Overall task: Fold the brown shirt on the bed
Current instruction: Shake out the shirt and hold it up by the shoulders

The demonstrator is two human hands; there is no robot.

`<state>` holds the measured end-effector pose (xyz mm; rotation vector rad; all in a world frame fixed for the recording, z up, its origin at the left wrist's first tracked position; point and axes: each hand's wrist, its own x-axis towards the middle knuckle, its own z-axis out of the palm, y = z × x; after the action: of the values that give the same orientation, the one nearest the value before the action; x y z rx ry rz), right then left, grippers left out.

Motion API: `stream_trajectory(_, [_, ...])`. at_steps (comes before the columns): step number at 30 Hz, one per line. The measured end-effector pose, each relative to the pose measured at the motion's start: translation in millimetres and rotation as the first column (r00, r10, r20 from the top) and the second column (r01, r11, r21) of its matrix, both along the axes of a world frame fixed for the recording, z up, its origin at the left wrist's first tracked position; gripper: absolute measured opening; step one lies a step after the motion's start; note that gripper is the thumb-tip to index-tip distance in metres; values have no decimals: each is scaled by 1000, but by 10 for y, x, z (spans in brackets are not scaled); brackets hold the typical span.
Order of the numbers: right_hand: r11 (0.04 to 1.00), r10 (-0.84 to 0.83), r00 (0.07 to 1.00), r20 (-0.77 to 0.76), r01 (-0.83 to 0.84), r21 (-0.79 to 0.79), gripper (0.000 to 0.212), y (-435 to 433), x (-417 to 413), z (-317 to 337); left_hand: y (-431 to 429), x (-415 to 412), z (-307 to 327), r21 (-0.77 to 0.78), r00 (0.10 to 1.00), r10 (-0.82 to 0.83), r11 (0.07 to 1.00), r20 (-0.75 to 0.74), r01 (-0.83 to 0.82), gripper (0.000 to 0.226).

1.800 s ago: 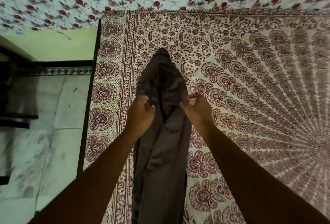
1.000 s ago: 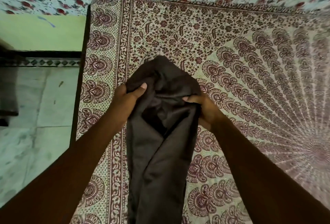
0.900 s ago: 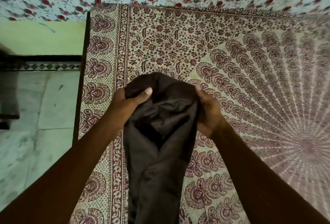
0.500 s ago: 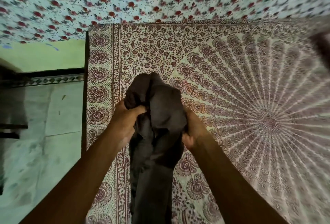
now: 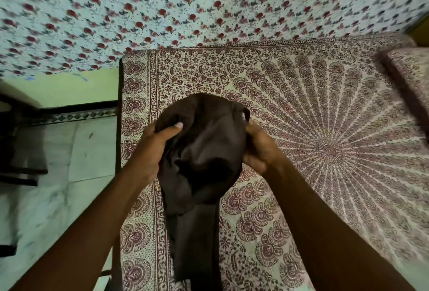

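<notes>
the brown shirt (image 5: 204,156) is bunched and lifted above the bed (image 5: 301,109) near its left edge, its tail hanging down; no neat fold shows yet, so most work seems left. left hand (image 5: 151,149) and right hand (image 5: 261,149) each have a grip clamped on the cloth's sides, arms stretched forward.

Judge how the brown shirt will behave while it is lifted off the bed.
Probably floppy: the brown shirt bunches between the left hand and right hand and its tail droops. Likely light; it hangs from finger grips alone.
</notes>
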<state>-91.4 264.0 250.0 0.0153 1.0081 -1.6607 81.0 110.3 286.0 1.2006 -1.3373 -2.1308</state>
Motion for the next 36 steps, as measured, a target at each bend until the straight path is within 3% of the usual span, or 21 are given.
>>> stream_trajectory(3, [996,51,997,53,-55,68,90,263,-12,202,-17,65,327,-69,998,17,997,-55,-21,17])
stream_trajectory(6, [948,281,959,41,-284,145,75,574,10,439,21,79,665,-159,998,-40,987,-48,32,27])
stream_trajectory(9, [873,445,895,-39,-423,242,74,865,-43,663,137,41,948,-252,992,-124,961,-34,111,16])
stream_trajectory(12, [834,476,873,-106,-410,369,75,1097,-224,925,250,-10,1191,-347,982,-187,923,-26,167,12])
stream_trajectory(14, [810,496,831,-252,-338,479,74,1234,-337,1121,366,-59,1330,-454,971,-238,864,16,219,15])
stream_trajectory(16, [857,408,781,-472,-149,493,48,1351,-463,1310,489,-137,1456,-577,962,-257,774,91,261,18])
stream_trajectory(18, [904,319,659,-681,6,429,32,1497,-623,1498,596,-222,1587,-662,964,-231,702,135,261,16])
stream_trajectory(20, [940,260,560,-786,41,340,29,1659,-780,1713,681,-312,1704,-736,969,-176,631,173,246,15])
stream_trajectory(23, [964,239,510,-826,-24,264,29,1875,-1029,1992,824,-430,1849,-847,962,-37,466,270,255,23])
stream_trajectory(25, [937,350,422,-836,-157,312,27,2015,-1216,2153,986,-532,1971,-891,950,99,386,295,236,28])
stream_trajectory(29, [737,620,-29,-784,-323,594,34,2259,-1546,2441,1259,-692,2318,-938,922,293,307,254,160,28])
stream_trajectory(31, [659,657,-195,-729,-323,680,32,2348,-1710,2541,1365,-754,2467,-955,904,348,248,247,166,24])
stream_trajectory(34, [761,613,-261,-746,-61,646,37,2462,-2031,2635,1549,-829,2642,-958,866,416,188,277,217,22])
stream_trajectory(36, [780,592,-299,-749,-24,626,49,2536,-2105,2744,1625,-872,2745,-963,856,443,166,267,214,23])
